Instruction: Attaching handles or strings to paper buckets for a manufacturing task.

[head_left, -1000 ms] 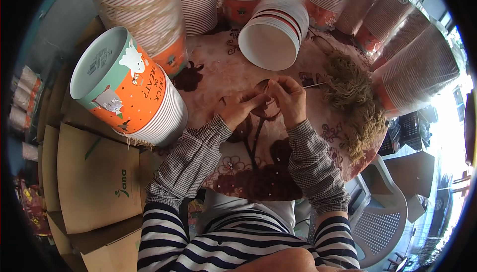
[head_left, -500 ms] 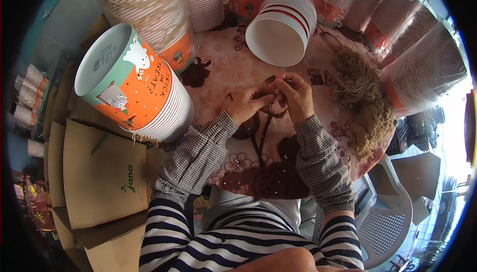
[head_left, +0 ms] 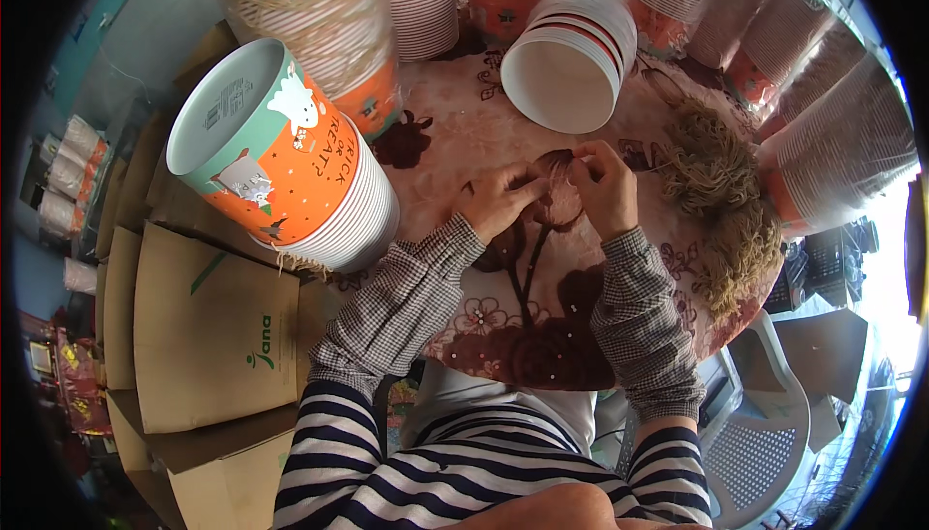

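Observation:
My left hand [head_left: 497,201] is over the middle of the table, its thumb and fingers drawn together. A short gap to the right, my right hand [head_left: 608,186] is curled, with thumb and forefinger pinched. What either pinch holds, if anything, is too small to make out against the patterned cloth. Beyond them a short nest of white paper buckets [head_left: 563,79] lies on its side, open end toward me. A tall stack of orange and green paper buckets [head_left: 290,157] stands upside down at my left. To the right of my hands lies a heap of tan strings [head_left: 721,196].
Plastic-wrapped bucket stacks [head_left: 832,143] line the table's far and right sides. A flowered cloth [head_left: 484,351] covers the rounded table. Cardboard boxes [head_left: 218,332] stand at the left, and a white plastic chair [head_left: 764,443] at the lower right.
My hands, which were touching at the fingertips, have moved apart. The whole view has shifted slightly, so the table and stacks appear farther right.

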### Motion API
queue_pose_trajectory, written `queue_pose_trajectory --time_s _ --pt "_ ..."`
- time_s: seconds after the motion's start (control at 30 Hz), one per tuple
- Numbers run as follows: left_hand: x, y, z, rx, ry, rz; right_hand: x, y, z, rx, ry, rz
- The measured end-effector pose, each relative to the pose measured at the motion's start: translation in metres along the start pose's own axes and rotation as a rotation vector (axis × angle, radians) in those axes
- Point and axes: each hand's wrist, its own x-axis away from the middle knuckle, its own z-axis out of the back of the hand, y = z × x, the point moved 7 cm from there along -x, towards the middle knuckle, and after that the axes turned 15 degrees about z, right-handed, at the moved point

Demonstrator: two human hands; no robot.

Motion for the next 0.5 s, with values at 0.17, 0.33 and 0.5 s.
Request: queue_pose_trajectory --time_s 0.17,0.33,0.5 --pt "0.011 0.020 -0.002 -0.414 0.242 -0.285 0.000 -0.010 -0.003 0.194 -0.061 0.122" --pt "0.016 0.029 0.005 -0.552 0.325 -0.367 0.017 -0.002 -0.044 -0.496 -0.301 -0.293" --pt "0.014 0.031 0.011 -0.662 0.380 -0.502 0.014 0.000 -0.038 -0.443 -0.323 -0.205"
